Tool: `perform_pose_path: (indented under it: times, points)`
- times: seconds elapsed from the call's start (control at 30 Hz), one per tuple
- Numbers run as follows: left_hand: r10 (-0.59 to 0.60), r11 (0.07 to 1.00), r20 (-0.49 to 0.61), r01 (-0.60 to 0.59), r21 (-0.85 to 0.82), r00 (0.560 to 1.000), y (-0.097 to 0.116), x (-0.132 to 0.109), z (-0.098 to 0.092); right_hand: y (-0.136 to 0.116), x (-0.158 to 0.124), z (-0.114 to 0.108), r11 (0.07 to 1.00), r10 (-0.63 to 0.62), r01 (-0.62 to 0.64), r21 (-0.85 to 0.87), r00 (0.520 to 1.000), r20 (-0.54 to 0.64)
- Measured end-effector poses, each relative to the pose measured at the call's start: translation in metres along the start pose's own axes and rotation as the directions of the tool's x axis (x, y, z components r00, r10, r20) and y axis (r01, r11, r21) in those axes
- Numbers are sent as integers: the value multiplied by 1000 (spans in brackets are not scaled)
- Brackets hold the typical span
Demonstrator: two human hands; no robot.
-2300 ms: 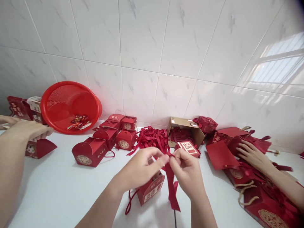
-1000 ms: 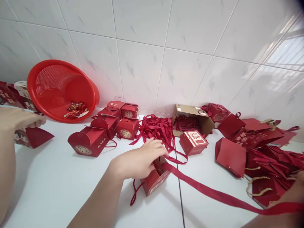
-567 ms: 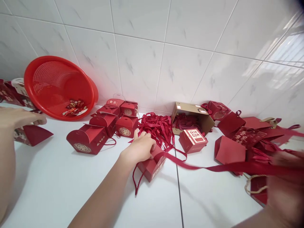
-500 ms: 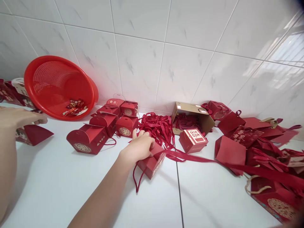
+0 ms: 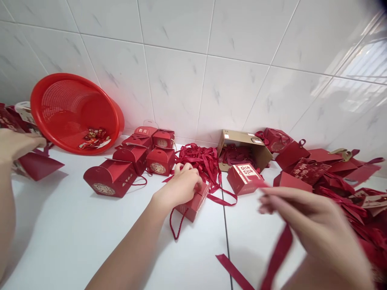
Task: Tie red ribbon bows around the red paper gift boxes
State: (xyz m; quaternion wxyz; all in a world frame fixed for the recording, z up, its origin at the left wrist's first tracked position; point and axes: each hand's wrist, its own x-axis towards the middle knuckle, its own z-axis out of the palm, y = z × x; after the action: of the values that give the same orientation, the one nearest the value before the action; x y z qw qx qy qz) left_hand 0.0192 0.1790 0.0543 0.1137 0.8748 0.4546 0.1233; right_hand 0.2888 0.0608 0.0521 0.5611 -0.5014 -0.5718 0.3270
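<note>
My left hand (image 5: 181, 185) is closed over a small red gift box (image 5: 196, 205), which rests on the white table with a twisted red cord handle (image 5: 178, 227) hanging at its near side. At the right, my right hand (image 5: 311, 225), partly blurred, pinches a dark red satin ribbon (image 5: 279, 253); its end lies on the table. Just behind the left hand sits a heap of tangled red ribbon (image 5: 199, 157). Beyond the right hand's fingertips stands a red box with a white label (image 5: 244, 179).
Another person's hand (image 5: 21, 145) is at the far left by a red pointed box (image 5: 42, 165). A red plastic basket (image 5: 116, 117) lies tipped, wrapped sweets inside. Several red boxes (image 5: 111, 177) stand left; a cardboard box (image 5: 264, 155) and piled red bags (image 5: 326, 169) are right. Behind is a tiled wall.
My right hand has come into view from the right, bringing the ribbon that was stretched across the table toward the box. My left hand stays on the box. The other person's hand has shifted left.
</note>
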Motion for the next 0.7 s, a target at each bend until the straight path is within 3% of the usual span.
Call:
perform_pose_path:
  times: [0.07, 0.1, 0.17, 0.4, 0.7]
  points:
    - [-3, 997, 39, 6, -82, 999, 1, -1, 0, -11, 36, 29, 990, 136, -121, -71, 950, 282]
    - [-12, 992, 67, 21, -122, 998, 1, -1, 0, -14, 49, 41, 976, 216, -181, -123, 885, 413]
    - [-34, 983, 120, 55, -176, 992, 2, -2, -1, -15, 63, 56, 957, 290, -239, -165, 822, 491]
    - [-78, 971, 188, 117, -208, 979, 6, 0, -7, -8, 62, 62, 915, 403, -316, -251, 726, 558]
    - [-41, 980, 196, 78, -185, 980, 11, -3, -13, -3, 67, 68, 921, 387, -279, -271, 724, 571]
